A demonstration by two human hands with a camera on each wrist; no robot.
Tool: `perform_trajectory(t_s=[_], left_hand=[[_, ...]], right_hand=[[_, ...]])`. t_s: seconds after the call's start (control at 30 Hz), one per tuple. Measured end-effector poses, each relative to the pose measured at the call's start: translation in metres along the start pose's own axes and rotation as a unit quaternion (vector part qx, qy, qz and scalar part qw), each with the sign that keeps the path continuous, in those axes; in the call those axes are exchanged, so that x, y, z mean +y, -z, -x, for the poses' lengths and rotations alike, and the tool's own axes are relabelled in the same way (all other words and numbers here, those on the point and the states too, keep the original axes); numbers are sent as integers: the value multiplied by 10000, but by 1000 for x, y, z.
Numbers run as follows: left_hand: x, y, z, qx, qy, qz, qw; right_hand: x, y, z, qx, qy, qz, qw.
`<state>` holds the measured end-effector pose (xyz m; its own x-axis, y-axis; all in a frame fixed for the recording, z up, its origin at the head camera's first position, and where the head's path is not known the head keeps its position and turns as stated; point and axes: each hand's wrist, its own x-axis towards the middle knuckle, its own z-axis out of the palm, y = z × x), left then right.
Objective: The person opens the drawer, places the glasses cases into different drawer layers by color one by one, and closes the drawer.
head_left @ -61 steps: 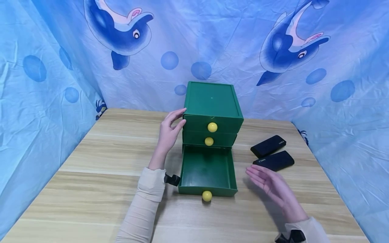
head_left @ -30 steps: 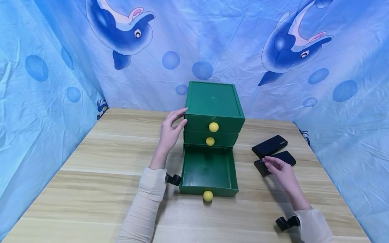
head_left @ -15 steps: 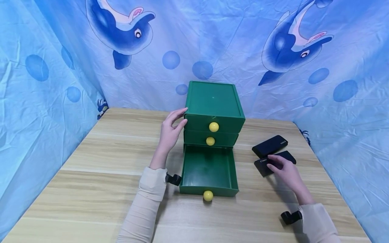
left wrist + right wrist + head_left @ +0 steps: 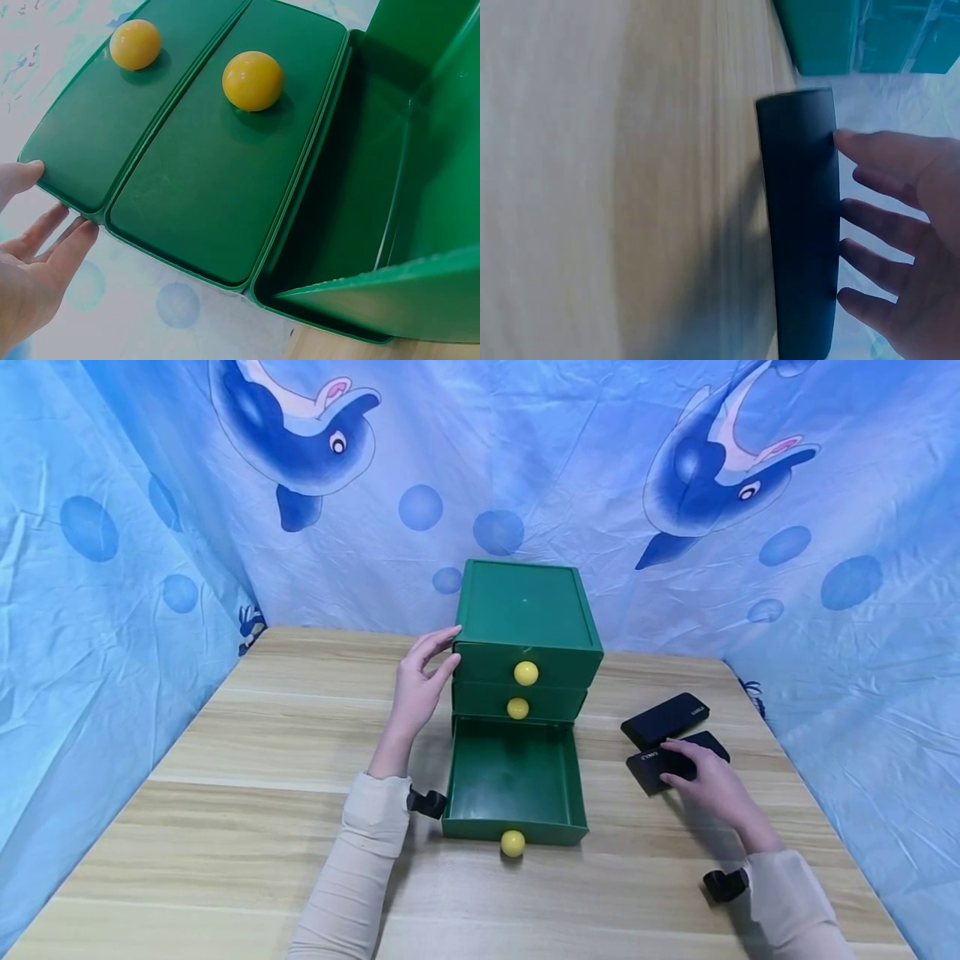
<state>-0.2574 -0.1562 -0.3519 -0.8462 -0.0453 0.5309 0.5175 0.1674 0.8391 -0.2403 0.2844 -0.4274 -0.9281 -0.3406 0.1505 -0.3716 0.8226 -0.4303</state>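
A green drawer cabinet [image 4: 525, 610] with yellow knobs stands on the table. Its bottom drawer [image 4: 555, 833] is pulled out and holds nothing; the two drawers above are closed. My left hand [image 4: 418, 689] touches the cabinet's left front corner, thumb at the front edge and fingers along the side, as the left wrist view shows beside the closed drawer fronts [image 4: 202, 172]. My right hand [image 4: 712, 781] is over the nearer black oblong case [image 4: 645, 768] with white lettering. In the right wrist view, its extended, spread fingertips meet that case's smooth surface [image 4: 799, 225].
A second black oblong case [image 4: 663, 720] lies just behind the first. The wooden table [image 4: 247, 827] extends left and in front. A blue dolphin-print curtain [image 4: 540, 452] hangs behind and at both sides, close behind the cabinet.
My right hand has moved from beside the open drawer, rightward onto the nearer black case, and its fingers have spread over it. My left hand and the cabinet stay in place.
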Motion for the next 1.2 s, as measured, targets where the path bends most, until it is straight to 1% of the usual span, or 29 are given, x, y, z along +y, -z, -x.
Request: perform_trajectory(t_s=[0.13,0.3,0.4,0.7,0.87,1.0,1.07,1.2], left_hand=[[0,0,1,22,-30,-27,10000],[-1,-1,1,38,-116,-66,9999],[0,-1,1,31,-122,-73,9999],[-1,-1,1,37,-64,-118,9999],[-1,0,1,38,-76,-121,9999],[-1,-1,1,34,-96,-104,9999],[-2,-1,0,32,-93,-95,9999],[-2,0,0,44,-80,-111,9999]], right_hand=[[5,3,-1,-140,85,66,9998],[10,7,-1,-266,361,229,9987],[12,9,-2,-327,448,359,9978],[16,10,-5,-417,401,511,9970],[17,9,-6,-498,225,620,9966],[17,7,-5,-453,52,825,9955],[16,5,-4,-359,67,955,9948],[13,3,-4,-117,231,1188,9926]])
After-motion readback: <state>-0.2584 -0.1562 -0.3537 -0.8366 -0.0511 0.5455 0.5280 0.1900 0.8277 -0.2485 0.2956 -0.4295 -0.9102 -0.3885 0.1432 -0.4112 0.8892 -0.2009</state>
